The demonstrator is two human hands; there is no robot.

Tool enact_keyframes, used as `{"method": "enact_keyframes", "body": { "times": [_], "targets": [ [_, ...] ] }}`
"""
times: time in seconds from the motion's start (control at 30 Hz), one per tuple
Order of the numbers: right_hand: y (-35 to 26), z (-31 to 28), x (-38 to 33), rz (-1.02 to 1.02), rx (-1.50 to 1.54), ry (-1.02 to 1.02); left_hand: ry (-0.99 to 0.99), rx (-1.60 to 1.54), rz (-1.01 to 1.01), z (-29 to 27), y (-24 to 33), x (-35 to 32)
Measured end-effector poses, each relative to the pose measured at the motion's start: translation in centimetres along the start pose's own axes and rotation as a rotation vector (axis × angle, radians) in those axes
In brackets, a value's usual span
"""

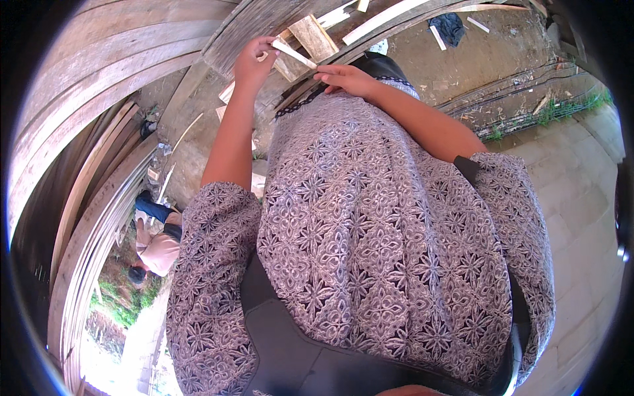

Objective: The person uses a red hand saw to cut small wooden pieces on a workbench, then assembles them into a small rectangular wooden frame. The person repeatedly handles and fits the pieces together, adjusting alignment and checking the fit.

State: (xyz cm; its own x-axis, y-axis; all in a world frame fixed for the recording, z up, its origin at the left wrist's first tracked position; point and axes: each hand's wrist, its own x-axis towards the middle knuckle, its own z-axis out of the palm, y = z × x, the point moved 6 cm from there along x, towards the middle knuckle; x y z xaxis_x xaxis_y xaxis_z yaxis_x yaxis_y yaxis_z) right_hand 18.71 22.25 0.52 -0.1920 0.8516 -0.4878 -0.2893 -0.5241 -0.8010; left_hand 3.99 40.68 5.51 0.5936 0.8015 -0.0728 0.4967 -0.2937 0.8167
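Note:
My left hand (pixel 253 65) pinches the upper end of a short, pale, flat strip (pixel 294 54), which looks like wood. The strip slants down to the right, toward my right hand (pixel 346 80). That hand has its fingers stretched out, with the fingertips at or beside the strip's lower end; whether they touch it is unclear. Behind the strip lie short light wooden boards (pixel 314 37), close to both hands. My patterned grey top hides what is directly below.
Wooden planks (pixel 132 43) line the upper left. Long pale slats (pixel 384 22) lie at the top. A dark crumpled cloth (pixel 448 30) is on the dirt ground. Thin rods (pixel 522 113) run along the right. Another person (pixel 158 247) is bent over at lower left.

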Motion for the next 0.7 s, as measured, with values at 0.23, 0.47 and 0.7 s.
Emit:
{"method": "enact_keyframes", "body": {
  "times": [0.23,0.47,0.7],
  "targets": [
    [0.1,0.1,-0.7,-0.029,0.069,0.000,0.015,-0.061,-0.045,-0.4,0.4,-1.5],
    [0.5,-0.1,-0.7,-0.029,0.077,0.003,0.008,-0.076,-0.039,-0.2,1.3,-1.6],
    [1.5,-1.1,-0.5,0.015,0.069,0.168,-0.045,-0.231,-0.237,1.0,0.0,-2.5]
  ]
}}
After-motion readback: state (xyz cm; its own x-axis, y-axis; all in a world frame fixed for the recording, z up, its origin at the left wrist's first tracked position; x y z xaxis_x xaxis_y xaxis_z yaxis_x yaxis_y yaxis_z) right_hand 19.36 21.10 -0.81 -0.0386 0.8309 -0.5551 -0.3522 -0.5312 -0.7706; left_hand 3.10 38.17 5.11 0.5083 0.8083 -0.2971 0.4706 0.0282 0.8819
